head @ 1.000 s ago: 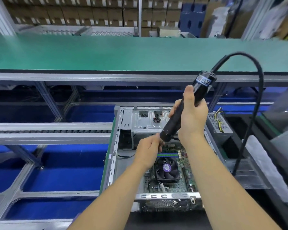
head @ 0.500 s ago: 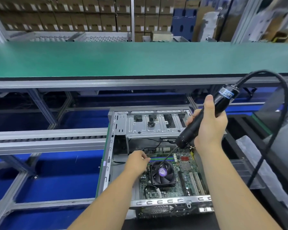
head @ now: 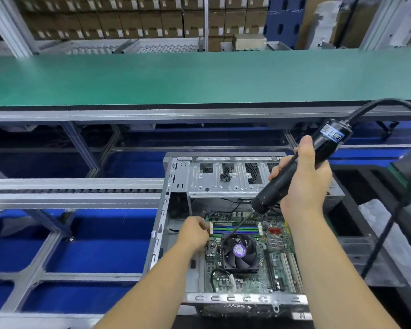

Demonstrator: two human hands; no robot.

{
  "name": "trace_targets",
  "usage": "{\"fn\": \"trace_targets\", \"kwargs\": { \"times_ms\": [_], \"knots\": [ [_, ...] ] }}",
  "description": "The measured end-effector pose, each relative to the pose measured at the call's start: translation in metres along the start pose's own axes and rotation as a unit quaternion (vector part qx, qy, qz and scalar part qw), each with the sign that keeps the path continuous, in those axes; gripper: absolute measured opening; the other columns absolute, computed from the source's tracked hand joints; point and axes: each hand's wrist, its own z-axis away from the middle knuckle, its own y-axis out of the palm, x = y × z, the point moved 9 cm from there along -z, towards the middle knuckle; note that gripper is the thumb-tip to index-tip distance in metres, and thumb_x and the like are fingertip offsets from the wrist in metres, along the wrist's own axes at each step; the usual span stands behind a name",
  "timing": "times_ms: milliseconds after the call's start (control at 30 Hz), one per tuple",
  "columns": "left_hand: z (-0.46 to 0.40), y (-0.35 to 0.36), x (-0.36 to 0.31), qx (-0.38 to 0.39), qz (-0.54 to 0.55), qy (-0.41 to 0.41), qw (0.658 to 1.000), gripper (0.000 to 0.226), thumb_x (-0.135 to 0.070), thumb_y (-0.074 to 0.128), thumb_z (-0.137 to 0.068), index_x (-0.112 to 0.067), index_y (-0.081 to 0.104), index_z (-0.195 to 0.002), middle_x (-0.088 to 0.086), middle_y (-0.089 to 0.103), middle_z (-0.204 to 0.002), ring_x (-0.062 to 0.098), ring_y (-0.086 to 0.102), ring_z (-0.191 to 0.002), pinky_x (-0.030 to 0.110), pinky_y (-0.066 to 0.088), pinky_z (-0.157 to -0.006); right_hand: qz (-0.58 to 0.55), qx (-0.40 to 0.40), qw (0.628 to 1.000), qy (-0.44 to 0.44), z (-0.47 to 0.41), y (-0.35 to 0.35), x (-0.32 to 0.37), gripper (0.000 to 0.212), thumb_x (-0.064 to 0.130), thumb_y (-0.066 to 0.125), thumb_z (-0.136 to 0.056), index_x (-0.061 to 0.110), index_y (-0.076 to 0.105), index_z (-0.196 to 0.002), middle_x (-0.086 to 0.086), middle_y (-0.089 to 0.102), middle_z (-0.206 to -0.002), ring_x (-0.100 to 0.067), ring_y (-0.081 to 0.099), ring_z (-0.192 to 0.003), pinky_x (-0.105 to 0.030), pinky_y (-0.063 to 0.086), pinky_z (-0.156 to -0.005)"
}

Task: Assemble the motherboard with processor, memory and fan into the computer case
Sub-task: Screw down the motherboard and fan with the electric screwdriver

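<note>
Green motherboard (head: 274,252) with black fan (head: 239,252) lies flat inside open metal case (head: 176,186).

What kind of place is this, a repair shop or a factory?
Most likely a computer assembly line in a factory: a long green conveyor belt, stacked cardboard boxes behind it, and a corded electric screwdriver over an open computer case.

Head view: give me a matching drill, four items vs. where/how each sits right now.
Items:
1. screwdriver
2. fan
3. memory
4. left hand

States:
A. lies flat on the board, between the fan and the drive cage
B. held tilted in the right hand, bit angled down toward the board
C. fingers curled at the left end of the memory slots
D. sits mid-board, purple label on its hub

Pairs: 1-B, 2-D, 3-A, 4-C
</note>
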Motion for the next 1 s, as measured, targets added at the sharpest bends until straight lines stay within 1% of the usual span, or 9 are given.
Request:
{"fn": "trace_targets", "kwargs": {
  "times_ms": [200,333,400,500,633,733,867,900,1000],
  "knots": [
    [-0.021,0.001,-0.014,-0.021,-0.098,0.017,0.995,0.036,-0.015,0.049,-0.098,-0.010,0.059,-0.132,0.009,0.060,-0.132,0.027,0.059,-0.114,0.030,0.047,-0.094,-0.013,0.012,1.000,0.026,-0.018,-0.004,-0.003,0.039,0.051,0.071,-0.080,0.019,0.051,-0.089,-0.002,0.056,-0.061,-0.019,0.051,-0.047,-0.032,0.049,-0.050],
    [-0.027,0.020,-0.006,0.014,-0.083,-0.021,0.996,0.047,-0.015,0.043,-0.100,-0.008,0.044,-0.146,0.015,0.054,-0.141,0.026,0.061,-0.105,0.029,0.047,-0.080,-0.028,0.009,0.999,0.042,-0.029,-0.014,-0.009,0.040,0.051,0.071,-0.079,0.018,0.051,-0.089,-0.001,0.055,-0.061,-0.018,0.051,-0.045,-0.031,0.048,-0.048],
    [-0.028,0.020,-0.003,0.007,-0.099,-0.019,0.995,0.046,-0.017,0.044,-0.101,-0.009,0.044,-0.146,0.011,0.050,-0.146,0.025,0.059,-0.113,0.034,0.050,-0.089,-0.029,0.013,0.998,0.048,-0.032,-0.016,-0.012,0.041,0.052,0.072,-0.079,0.018,0.051,-0.089,-0.001,0.055,-0.061,-0.018,0.051,-0.046,-0.031,0.047,-0.048],
    [-0.025,0.016,-0.010,-0.004,-0.142,0.008,0.990,0.036,-0.020,0.044,-0.102,-0.010,0.057,-0.133,0.009,0.051,-0.141,0.029,0.055,-0.121,0.037,0.047,-0.097,-0.026,0.016,0.998,0.048,-0.034,-0.016,-0.016,0.041,0.052,0.071,-0.079,0.017,0.051,-0.090,-0.001,0.055,-0.061,-0.019,0.050,-0.047,-0.032,0.047,-0.050],
    [-0.006,-0.014,-0.059,-0.101,-0.221,0.079,0.967,0.032,-0.034,0.046,-0.092,-0.018,0.053,-0.065,-0.004,0.058,-0.067,0.017,0.058,-0.061,0.028,0.046,-0.055,-0.025,0.026,0.998,0.045,-0.034,-0.011,-0.018,0.040,0.053,0.070,-0.080,0.019,0.051,-0.089,-0.001,0.056,-0.062,-0.020,0.051,-0.047,-0.032,0.048,-0.051],
    [0.012,-0.037,-0.098,-0.161,-0.195,0.146,0.956,0.042,-0.039,0.045,-0.088,-0.016,0.039,-0.054,-0.003,0.039,-0.045,0.012,0.035,-0.043,0.023,0.027,-0.045,-0.028,0.023,0.999,0.039,-0.036,-0.007,-0.015,0.042,0.054,0.070,-0.079,0.018,0.051,-0.090,-0.001,0.057,-0.061,-0.021,0.051,-0.046,-0.032,0.048,-0.051],
    [0.012,-0.065,-0.136,-0.209,-0.098,0.215,0.949,0.023,-0.032,0.055,-0.091,-0.027,0.055,-0.068,-0.010,0.056,-0.066,0.007,0.050,-0.061,0.027,0.040,-0.055,-0.034,0.016,0.998,0.041,-0.037,-0.008,-0.013,0.045,0.054,0.072,-0.077,0.017,0.052,-0.092,-0.001,0.057,-0.061,-0.020,0.051,-0.047,-0.032,0.049,-0.050],
    [0.004,-0.067,-0.142,-0.194,-0.089,0.219,0.952,0.011,-0.028,0.057,-0.094,-0.029,0.064,-0.085,-0.012,0.061,-0.084,0.009,0.056,-0.074,0.029,0.047,-0.065,-0.035,0.014,0.998,0.042,-0.037,-0.009,-0.013,0.046,0.054,0.072,-0.077,0.016,0.052,-0.093,-0.001,0.057,-0.061,-0.020,0.051,-0.047,-0.032,0.049,-0.050],
    [-0.019,-0.061,-0.149,-0.137,-0.141,0.201,0.960,0.026,-0.022,0.053,-0.100,-0.024,0.065,-0.123,-0.005,0.057,-0.121,0.018,0.059,-0.104,0.034,0.049,-0.088,-0.033,0.012,0.999,0.042,-0.036,-0.011,-0.013,0.045,0.054,0.072,-0.077,0.016,0.052,-0.092,-0.001,0.056,-0.062,-0.019,0.052,-0.047,-0.032,0.049,-0.050]
  ]
}}
